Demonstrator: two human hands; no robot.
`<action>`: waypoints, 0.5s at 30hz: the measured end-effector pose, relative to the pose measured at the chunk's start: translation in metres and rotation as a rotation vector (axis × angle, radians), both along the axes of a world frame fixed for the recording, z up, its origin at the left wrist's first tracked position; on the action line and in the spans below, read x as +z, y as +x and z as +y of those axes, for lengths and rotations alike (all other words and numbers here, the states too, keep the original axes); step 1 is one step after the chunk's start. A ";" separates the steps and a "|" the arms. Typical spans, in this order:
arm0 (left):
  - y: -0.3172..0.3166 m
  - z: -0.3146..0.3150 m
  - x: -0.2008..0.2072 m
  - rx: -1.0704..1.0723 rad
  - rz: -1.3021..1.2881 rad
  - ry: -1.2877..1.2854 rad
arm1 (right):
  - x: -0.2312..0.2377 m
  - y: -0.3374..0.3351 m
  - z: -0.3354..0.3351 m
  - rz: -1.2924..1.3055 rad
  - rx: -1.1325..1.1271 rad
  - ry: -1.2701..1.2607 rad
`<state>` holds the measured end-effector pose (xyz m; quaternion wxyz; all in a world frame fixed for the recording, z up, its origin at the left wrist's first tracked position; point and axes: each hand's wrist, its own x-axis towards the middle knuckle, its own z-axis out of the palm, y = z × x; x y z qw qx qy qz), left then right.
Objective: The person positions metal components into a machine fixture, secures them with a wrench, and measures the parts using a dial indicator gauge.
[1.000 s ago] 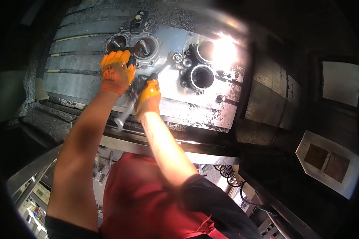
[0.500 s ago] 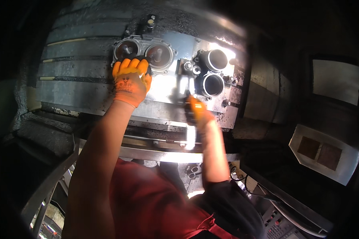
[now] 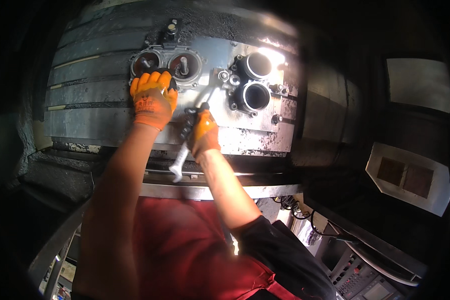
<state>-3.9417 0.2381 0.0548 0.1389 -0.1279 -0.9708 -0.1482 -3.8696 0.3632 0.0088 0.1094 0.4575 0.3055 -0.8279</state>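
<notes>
In an orange and black glove, my left hand (image 3: 153, 97) lies with curled fingers on the near edge of a metal casting with two round bores (image 3: 201, 75). My right hand (image 3: 204, 131), gloved alike, is closed around a long wrench (image 3: 180, 161). The wrench slants from its forked end near the table's front edge up to the clamp nut (image 3: 223, 76); whether its far end sits on the nut cannot be made out. Just right of that nut stands a second casting with two upright cylinder openings (image 3: 255, 96). My left fingertips are partly hidden.
Under the castings is a flat metal plate (image 3: 245, 122) on a slotted machine table (image 3: 80, 120). A clamp bolt (image 3: 171, 29) rises behind the left casting, and more bolts (image 3: 277, 119) stand at the right. A control panel (image 3: 352, 275) is at the lower right.
My right hand has swung left with the wrench, which now slants instead of pointing nearly straight at me. My left hand keeps its place on the casting. The whole view has shifted slightly.
</notes>
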 end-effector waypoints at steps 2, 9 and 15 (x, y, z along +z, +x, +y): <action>-0.001 0.001 0.000 -0.009 0.033 -0.008 | -0.034 0.002 0.003 0.003 -0.037 0.080; 0.003 -0.001 -0.009 -0.025 0.076 -0.031 | 0.038 0.009 0.180 0.145 0.804 0.637; 0.003 -0.001 -0.005 -0.002 0.013 -0.028 | 0.070 0.068 0.188 0.206 0.318 0.519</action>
